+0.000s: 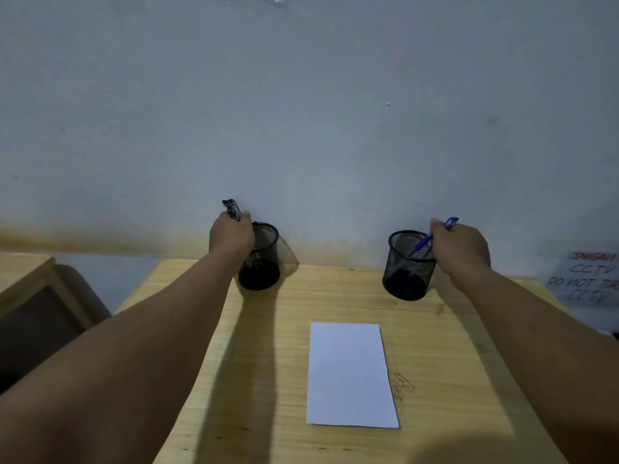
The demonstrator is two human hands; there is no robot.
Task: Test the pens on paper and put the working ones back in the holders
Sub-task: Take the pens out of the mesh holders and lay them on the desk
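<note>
Head cam, looking down at wooden desk against a pale wall.

L hand over left mesh holder, fingers curled round a dark pen; its clip end sticks up above the knuckles. Lower part of pen is hidden behind the hand, so can't tell if the tip is in the cup or clear of it. Some dark shapes low in that holder, prob. more pens, too dim to count.

R hand at rim of right mesh holder, pinching a blue pen. Cap end pokes out past the fingers, barrel slants down into the cup, tip inside. At least one other pen seems to lean in there w/ it.

Paper: white sheet flat on desk, nearer the person, roughly btwn the two holders and well apart from both. No marks visible on it.

Step in hand, my read: sheet blank, so testing not begun; both hands are at the pick-up stage, one pen each.

Next move calls for: lift each pen straight up so it clears the rim w/o tipping the light mesh cup, bring one down to the paper, get tip out (cap or click, type unclear), scribble. One hand likely needs to steady the sheet, so the second pen may have to wait or be laid on the desk.

Taped notice on wall at far right, partly cut off.
</note>
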